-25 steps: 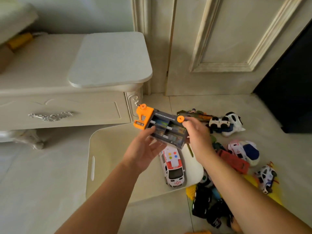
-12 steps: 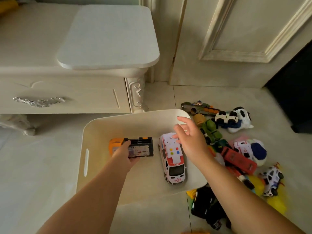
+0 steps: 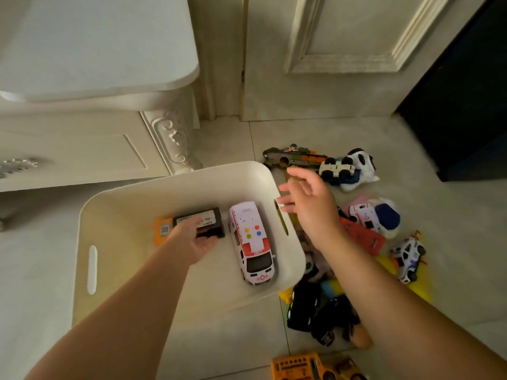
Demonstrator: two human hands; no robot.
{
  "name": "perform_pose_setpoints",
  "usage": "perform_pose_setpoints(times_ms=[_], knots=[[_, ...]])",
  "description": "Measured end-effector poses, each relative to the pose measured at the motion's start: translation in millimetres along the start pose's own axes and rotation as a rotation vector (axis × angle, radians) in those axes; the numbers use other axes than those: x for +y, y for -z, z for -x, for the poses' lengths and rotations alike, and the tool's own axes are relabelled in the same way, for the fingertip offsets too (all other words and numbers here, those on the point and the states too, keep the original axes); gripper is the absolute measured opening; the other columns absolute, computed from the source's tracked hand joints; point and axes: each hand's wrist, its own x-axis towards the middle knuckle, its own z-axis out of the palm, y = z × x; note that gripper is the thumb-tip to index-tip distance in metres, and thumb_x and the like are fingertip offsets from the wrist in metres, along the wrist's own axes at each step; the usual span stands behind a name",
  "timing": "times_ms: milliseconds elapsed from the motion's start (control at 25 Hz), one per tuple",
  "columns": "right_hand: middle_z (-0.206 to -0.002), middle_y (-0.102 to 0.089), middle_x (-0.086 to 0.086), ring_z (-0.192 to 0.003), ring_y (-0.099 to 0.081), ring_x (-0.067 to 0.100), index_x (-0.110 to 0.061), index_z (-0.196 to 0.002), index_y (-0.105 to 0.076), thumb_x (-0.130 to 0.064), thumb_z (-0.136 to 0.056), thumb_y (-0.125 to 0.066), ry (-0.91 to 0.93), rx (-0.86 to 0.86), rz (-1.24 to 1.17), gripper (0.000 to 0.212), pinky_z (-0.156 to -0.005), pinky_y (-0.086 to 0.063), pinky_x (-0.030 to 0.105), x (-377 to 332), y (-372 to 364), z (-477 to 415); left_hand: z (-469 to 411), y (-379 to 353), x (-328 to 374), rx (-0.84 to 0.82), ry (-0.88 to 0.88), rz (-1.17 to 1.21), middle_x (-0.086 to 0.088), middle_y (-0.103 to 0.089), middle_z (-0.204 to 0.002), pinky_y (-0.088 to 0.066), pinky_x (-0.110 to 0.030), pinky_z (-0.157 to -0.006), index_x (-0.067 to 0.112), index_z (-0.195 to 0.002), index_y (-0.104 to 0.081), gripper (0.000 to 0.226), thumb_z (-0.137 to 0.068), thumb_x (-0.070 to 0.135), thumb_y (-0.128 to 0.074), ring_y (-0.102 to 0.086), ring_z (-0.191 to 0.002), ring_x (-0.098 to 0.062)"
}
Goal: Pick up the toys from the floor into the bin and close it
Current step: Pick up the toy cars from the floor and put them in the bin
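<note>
A yellow bus (image 3: 301, 366) lies nearest, bare tile (image 3: 233, 341) to its left; beyond, the open cream bin (image 3: 82, 223) has the toy heap (image 3: 362, 238) crowding its right rim; inside, an ambulance (image 3: 251, 242) (marked 120) lies just right of the black-and-orange toy (image 3: 208, 219), gripped by the left hand (image 3: 196, 241); the right hand (image 3: 311, 205) hovers over that rim, fingers spread, empty.

Open cream bin (image 3: 131, 204) holds ambulance (image 3: 252, 242), black-orange toy (image 3: 211, 215).

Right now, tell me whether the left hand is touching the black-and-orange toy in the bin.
Touching. The head view shows the left hand with its fingers curled over the near side of the black-and-orange toy, no gap, inside the bin.
</note>
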Motion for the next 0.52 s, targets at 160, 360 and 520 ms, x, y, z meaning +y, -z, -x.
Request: perform_pose_setpoints(times_ms=[160, 360, 520], knots=[[-0.094, -0.071, -0.001, -0.075, -0.072, 0.014, -0.036, -0.101, -0.059, -0.021, -0.098, -0.049, -0.075, 0.094, -0.038, 0.019, -0.065, -0.060, 0.027, 6, 43, 19, 51, -27, -9, 0.065, -0.217, -0.325, -0.020, -0.054, -0.124, -0.052, -0.040, -0.081, 0.007, -0.128, -0.051, 0.039, -0.091, 0.019, -0.056, -0.059, -0.106, -0.033], [-0.083, -0.072, 0.005, -0.069, -0.070, 0.022, -0.021, -0.106, -0.064, -0.019, -0.098, -0.049, -0.257, 0.204, -0.153, 0.018, -0.063, -0.059, 0.035, 40, 88, 63, 152, -60, -64, -0.115, -1.202, -0.942, 0.006, -0.046, -0.131, -0.050, -0.022, -0.071, 0.030, -0.135, -0.041, 0.048, -0.089, 0.027, -0.054, -0.055, -0.098, -0.007], [-0.084, -0.064, 0.003, -0.064, -0.060, 0.014, -0.011, -0.115, -0.063, -0.013, -0.096, -0.047, -0.438, 0.068, 0.075, 0.024, -0.056, -0.051, 0.026, 83, 109, 106, 182, -48, -147, -0.571, -1.565, -1.316, 0.007, -0.053, -0.114, -0.055, -0.033, -0.072, 0.029, -0.119, -0.050, 0.030, -0.089, 0.027, -0.048, -0.057, -0.090, -0.009]])
